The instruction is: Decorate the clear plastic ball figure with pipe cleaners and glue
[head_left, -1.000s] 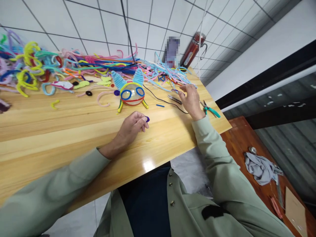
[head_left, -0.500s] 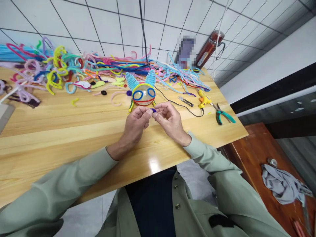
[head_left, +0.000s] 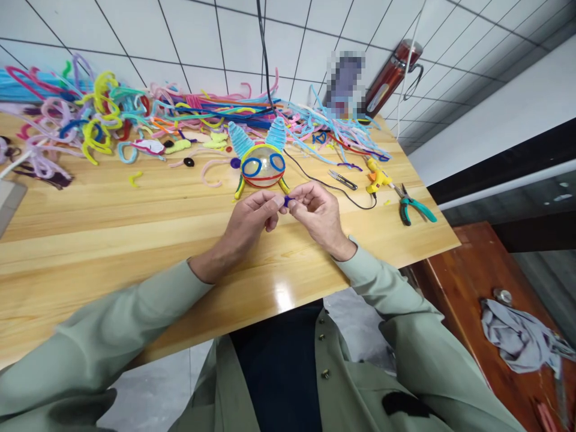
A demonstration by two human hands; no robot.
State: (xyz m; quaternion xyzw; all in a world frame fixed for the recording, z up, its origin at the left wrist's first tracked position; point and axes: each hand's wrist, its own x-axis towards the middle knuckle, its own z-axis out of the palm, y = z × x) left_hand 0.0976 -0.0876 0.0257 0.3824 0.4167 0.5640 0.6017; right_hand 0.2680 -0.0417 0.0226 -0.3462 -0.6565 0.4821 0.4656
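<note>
Between my fingertips is a small piece of dark purple pipe cleaner (head_left: 287,201), mostly covered by the fingers. My left hand (head_left: 254,222) pinches it from the left, thumb on top. From the right, my right hand (head_left: 318,217) pinches its other side. Just beyond the hands stands a clear round figure (head_left: 263,168) with blue ring eyes, a red band, a yellow rim and pale blue pipe-cleaner ears. A dark purple coil (head_left: 235,162) lies at its left side.
Piled pipe cleaners (head_left: 193,111) line the wall. Thread snips (head_left: 343,179), a yellow glue gun (head_left: 378,175) with its cord, and teal-handled pliers (head_left: 416,207) lie to the right. A red thermos (head_left: 391,78) leans at the back. The table edge (head_left: 252,327) is near my body.
Both hands have shifted slightly right in view, still pinching the purple piece, which shows a little differently between the fingertips. The camera view has tilted a little.
</note>
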